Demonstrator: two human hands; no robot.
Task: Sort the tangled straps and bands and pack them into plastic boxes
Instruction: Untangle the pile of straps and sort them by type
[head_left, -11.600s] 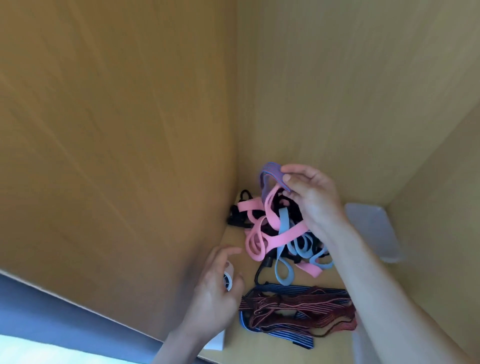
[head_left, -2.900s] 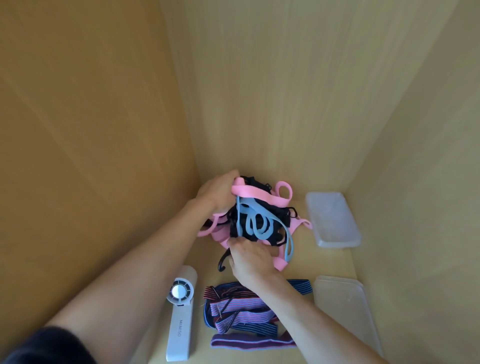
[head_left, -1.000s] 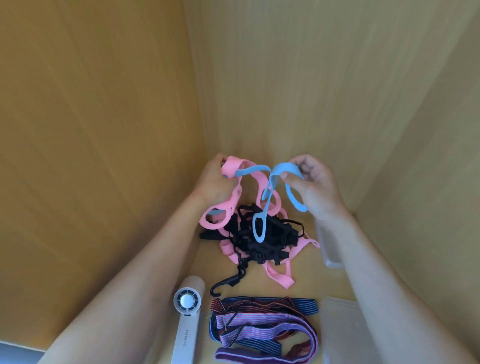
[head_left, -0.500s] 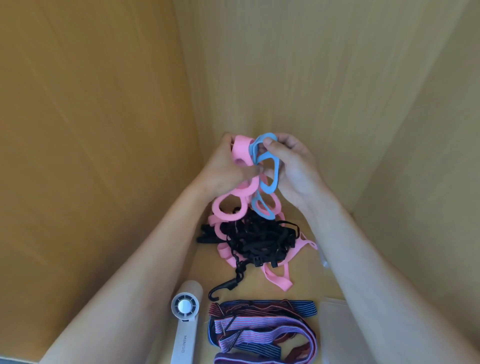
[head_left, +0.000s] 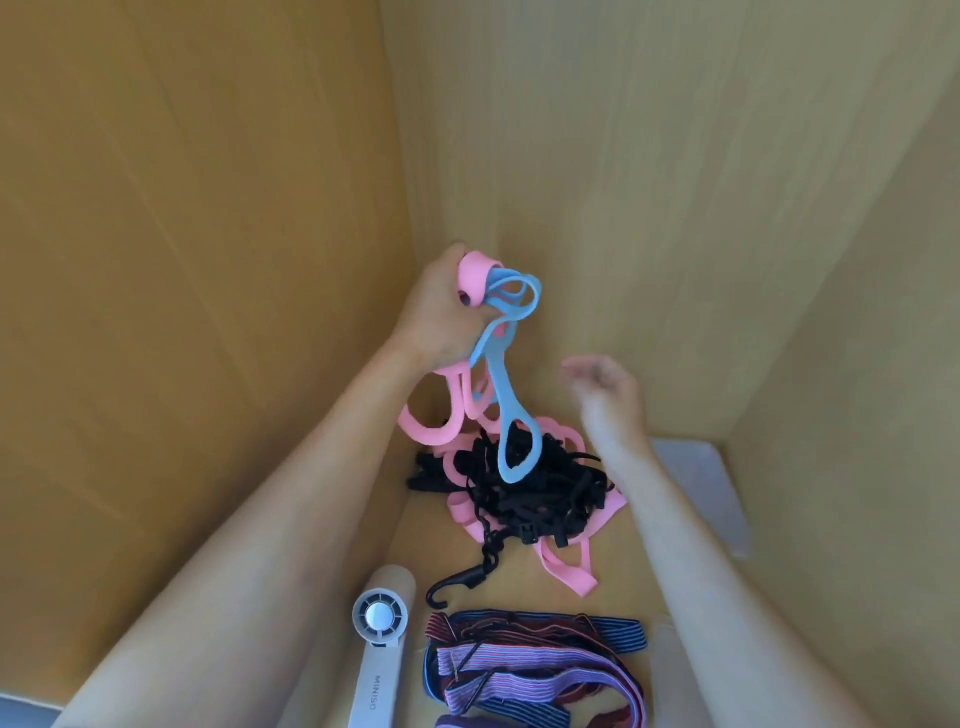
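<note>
On my feed, the left hand clenches a bunch of pink band and blue band, raised above the black strap tangle. The blue loop hangs down until its end overlaps the tangle. The right hand hovers up and to the right of the tangle. It is blurred, but its fingers look loose and empty. A plastic box lies right of the tangle, partly behind that forearm. Striped straps and a white fan lie nearer me than the tangle.

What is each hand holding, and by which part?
Left hand grips the bunched upper loops of the blue band and the pink band; the rest hangs down. Right hand holds nothing.
</note>
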